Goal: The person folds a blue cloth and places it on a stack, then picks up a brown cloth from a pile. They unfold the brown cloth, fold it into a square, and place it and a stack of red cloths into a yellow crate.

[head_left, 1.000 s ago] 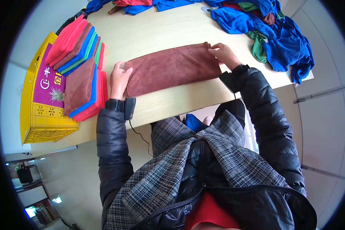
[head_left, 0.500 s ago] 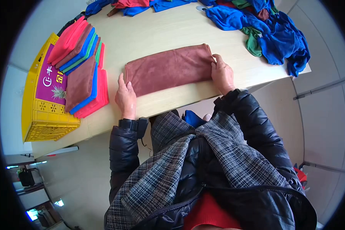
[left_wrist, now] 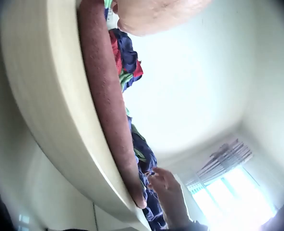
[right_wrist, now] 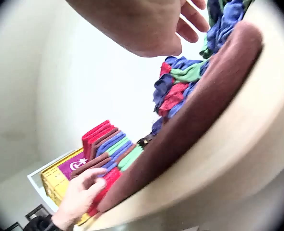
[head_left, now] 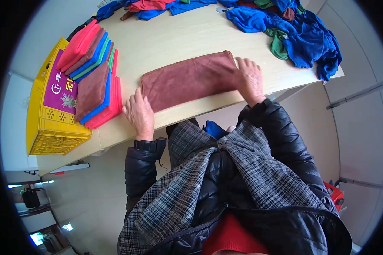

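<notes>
A folded brown cloth [head_left: 189, 78] lies flat as a long band near the table's front edge; its side shows in the left wrist view [left_wrist: 106, 96] and the right wrist view [right_wrist: 185, 125]. At its left end is my left hand [head_left: 140, 115], fingers spread and loosely bent, gripping nothing. Over the right end hovers or rests my right hand [head_left: 250, 80], fingers relaxed; whether it touches the cloth I cannot tell. The right wrist view has my right hand [right_wrist: 142, 24] raised above the cloth's level.
Folded red, brown, blue and green cloths [head_left: 93, 93] stand stacked on the left, beside a yellow crate [head_left: 57, 127] with a purple label. Loose blue and green cloths [head_left: 308, 40] are heaped at the back right, and more loose cloths [head_left: 157, 6] lie along the far edge.
Both hands have let go of the cloth's ends. The left has drawn back toward the front edge, and the right has shifted over the right end with its fingers loosened.
</notes>
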Motion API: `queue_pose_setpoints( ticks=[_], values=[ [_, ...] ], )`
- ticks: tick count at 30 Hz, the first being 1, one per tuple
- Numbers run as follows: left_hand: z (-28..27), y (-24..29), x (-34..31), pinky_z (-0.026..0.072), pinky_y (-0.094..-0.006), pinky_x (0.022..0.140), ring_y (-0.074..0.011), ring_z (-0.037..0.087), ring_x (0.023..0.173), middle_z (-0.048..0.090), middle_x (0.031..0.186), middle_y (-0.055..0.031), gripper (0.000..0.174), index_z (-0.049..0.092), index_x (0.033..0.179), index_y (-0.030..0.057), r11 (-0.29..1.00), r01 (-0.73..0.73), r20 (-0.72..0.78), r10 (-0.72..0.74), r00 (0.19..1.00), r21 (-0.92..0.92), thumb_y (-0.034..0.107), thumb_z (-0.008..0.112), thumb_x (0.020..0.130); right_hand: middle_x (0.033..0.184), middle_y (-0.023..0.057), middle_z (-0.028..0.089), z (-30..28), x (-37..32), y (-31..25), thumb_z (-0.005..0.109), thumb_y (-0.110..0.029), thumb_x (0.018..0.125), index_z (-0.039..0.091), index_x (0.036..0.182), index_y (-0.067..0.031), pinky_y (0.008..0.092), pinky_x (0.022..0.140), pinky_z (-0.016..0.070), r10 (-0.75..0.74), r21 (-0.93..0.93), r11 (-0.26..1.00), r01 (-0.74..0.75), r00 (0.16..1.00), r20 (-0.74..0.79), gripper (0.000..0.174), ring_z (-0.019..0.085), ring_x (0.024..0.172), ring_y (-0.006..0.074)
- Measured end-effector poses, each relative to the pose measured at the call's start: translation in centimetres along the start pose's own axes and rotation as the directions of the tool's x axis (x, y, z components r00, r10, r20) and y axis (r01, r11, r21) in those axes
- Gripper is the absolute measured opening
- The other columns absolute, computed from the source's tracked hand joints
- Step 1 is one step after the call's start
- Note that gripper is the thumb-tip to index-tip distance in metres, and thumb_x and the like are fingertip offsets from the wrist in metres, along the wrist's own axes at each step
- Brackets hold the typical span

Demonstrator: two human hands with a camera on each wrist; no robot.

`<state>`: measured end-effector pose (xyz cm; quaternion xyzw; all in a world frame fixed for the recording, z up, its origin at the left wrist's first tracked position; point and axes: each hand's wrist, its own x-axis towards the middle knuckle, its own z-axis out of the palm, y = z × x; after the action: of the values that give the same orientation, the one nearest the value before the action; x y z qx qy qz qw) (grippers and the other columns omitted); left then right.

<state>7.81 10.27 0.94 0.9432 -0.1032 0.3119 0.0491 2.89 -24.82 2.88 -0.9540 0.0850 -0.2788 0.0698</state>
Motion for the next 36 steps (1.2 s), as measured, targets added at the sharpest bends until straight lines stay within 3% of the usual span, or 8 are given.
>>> queue_pose_setpoints(
  ticks=[2, 4, 6, 9, 13, 30, 32, 36],
  values=[
    [-0.6, 2.0, 1.4, 0.0455, -0.0465, 0.091, -0.0321, 0.058, 0.110, 0.064, 0.113, -0.0133, 0.038, 0.059, 0.129, 0.0061, 0.970, -0.067, 0.118, 0.097, 0.988, -0.234, 0.013, 0.065, 0.091, 0.110, 0.0147, 0.068, -0.8, 1.6, -4.2, 0.062, -0.018, 0.089, 0.058, 0.118, -0.0065, 0.0476, 0.089, 0.0472, -0.126, 0.198, 0.977, 0.074, 0.956, 0.266, 0.031, 0.064, 0.103, 0.0340],
    [1.3, 3.9, 2.7, 0.0402, -0.0449, 0.108, -0.0350, 0.053, 0.125, 0.062, 0.126, -0.0171, 0.035, 0.059, 0.125, -0.0011, 0.895, -0.253, 0.060, 0.294, 0.954, -0.369, 0.011, 0.061, 0.093, 0.131, 0.0189, 0.059, 4.0, 0.1, -7.3, 0.058, -0.028, 0.095, 0.055, 0.132, -0.0045, 0.0493, 0.104, 0.0413, -0.378, 0.353, 0.860, 0.370, 0.924, -0.046, 0.044, 0.054, 0.125, 0.0364],
    [3.8, 4.9, 3.4, 0.0310, -0.0486, 0.116, -0.0345, 0.041, 0.139, 0.050, 0.145, -0.0189, 0.043, 0.053, 0.136, 0.0004, 0.858, -0.365, 0.129, 0.434, 0.892, -0.361, 0.017, 0.055, 0.097, 0.148, 0.0199, 0.046, 4.4, -0.3, -12.2, 0.047, -0.041, 0.101, 0.046, 0.146, -0.0039, 0.0523, 0.115, 0.0308, -0.325, 0.450, 0.873, 0.189, 0.913, 0.247, 0.058, 0.039, 0.141, 0.0375],
    [7.6, 4.7, 2.9, 0.0201, -0.0546, 0.120, -0.0326, 0.028, 0.149, 0.035, 0.158, -0.0166, 0.054, 0.042, 0.148, 0.0051, 0.908, -0.233, 0.294, 0.342, 0.892, -0.348, 0.030, 0.049, 0.100, 0.159, 0.0165, 0.035, 8.5, -1.2, -12.5, 0.036, -0.048, 0.104, 0.041, 0.151, -0.0043, 0.0534, 0.121, 0.0199, -0.362, 0.296, 0.913, 0.281, 0.892, 0.271, 0.064, 0.025, 0.149, 0.0381],
    [6.2, 4.7, 3.0, 0.0155, -0.0580, 0.120, -0.0340, 0.022, 0.151, 0.029, 0.163, -0.0125, 0.063, 0.036, 0.155, 0.0153, 0.947, -0.201, 0.403, 0.290, 0.868, -0.249, 0.047, 0.046, 0.101, 0.160, 0.0129, 0.035, 7.9, -0.5, -9.6, 0.036, -0.049, 0.104, 0.039, 0.153, -0.0090, 0.0515, 0.122, 0.0153, -0.292, 0.209, 0.948, 0.239, 0.914, 0.281, 0.063, 0.023, 0.151, 0.0360],
    [5.7, -1.3, 2.6, 0.0154, -0.0580, 0.121, -0.0328, 0.023, 0.151, 0.025, 0.164, -0.0138, 0.063, 0.032, 0.156, 0.0151, 0.985, 0.064, 0.457, 0.018, 0.889, -0.161, 0.049, 0.039, 0.104, 0.156, 0.0137, 0.039, 6.1, 1.2, 2.0, 0.043, -0.044, 0.102, 0.038, 0.152, -0.0104, 0.0570, 0.118, 0.0238, 0.123, -0.091, 0.991, -0.100, 0.950, 0.289, 0.060, 0.030, 0.147, 0.0370],
    [4.2, -0.6, 2.5, 0.0152, -0.0587, 0.120, -0.0332, 0.024, 0.151, 0.028, 0.163, -0.0151, 0.064, 0.033, 0.156, 0.0109, 0.999, -0.001, 0.377, -0.014, 0.926, 0.040, 0.046, 0.042, 0.104, 0.159, 0.0143, 0.036, 5.3, 0.6, 0.8, 0.043, -0.044, 0.102, 0.038, 0.152, -0.0083, 0.0583, 0.118, 0.0232, 0.069, -0.115, 0.993, -0.041, 0.967, 0.247, 0.062, 0.028, 0.148, 0.0377],
    [1.6, 6.0, 1.4, 0.0170, -0.0556, 0.121, -0.0321, 0.028, 0.150, 0.038, 0.158, -0.0157, 0.057, 0.042, 0.150, 0.0054, 0.966, -0.218, 0.298, 0.251, 0.921, -0.140, 0.040, 0.043, 0.104, 0.159, 0.0135, 0.036, 4.8, -2.6, -7.0, 0.046, -0.042, 0.101, 0.040, 0.151, -0.0079, 0.0577, 0.118, 0.0240, -0.216, -0.006, 0.975, 0.223, 0.952, 0.215, 0.061, 0.029, 0.148, 0.0359]
  ],
)
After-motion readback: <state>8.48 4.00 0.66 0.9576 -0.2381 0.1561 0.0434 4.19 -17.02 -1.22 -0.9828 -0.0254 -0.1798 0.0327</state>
